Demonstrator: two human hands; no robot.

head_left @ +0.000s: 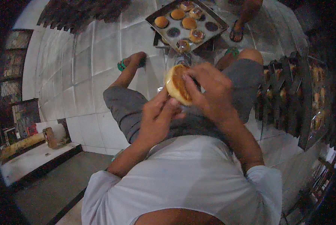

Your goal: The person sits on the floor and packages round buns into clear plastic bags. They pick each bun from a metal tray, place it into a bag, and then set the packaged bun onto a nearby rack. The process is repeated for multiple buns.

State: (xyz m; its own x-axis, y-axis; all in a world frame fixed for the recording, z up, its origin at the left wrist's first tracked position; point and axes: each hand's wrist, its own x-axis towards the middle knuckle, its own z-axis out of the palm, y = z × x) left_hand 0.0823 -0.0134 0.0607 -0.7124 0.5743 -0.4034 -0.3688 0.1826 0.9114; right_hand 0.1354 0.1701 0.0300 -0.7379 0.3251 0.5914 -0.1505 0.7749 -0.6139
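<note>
In front of my lap a round bun (178, 85) is held between both hands, tilted so its browned flat face shows toward my right. My left hand (157, 115) grips its lower left edge, thumb and fingers pinched on the pale side. The fingers of my right hand (212, 88) are bent against the browned face and its right edge. A shiny glint on the pale side looks like clear plastic film, but I cannot be certain. Just beyond the hands is a square metal tray (214, 23) with several round buns (177, 14), some under shiny clear wrapping.
The tray rests on something partly hidden beneath it. Another person's sandalled foot (237, 32) stands beside its right corner. Dark racks with baked goods (318, 95) line the right side. A low step (36, 157) is at the left, on a tiled floor (68, 77).
</note>
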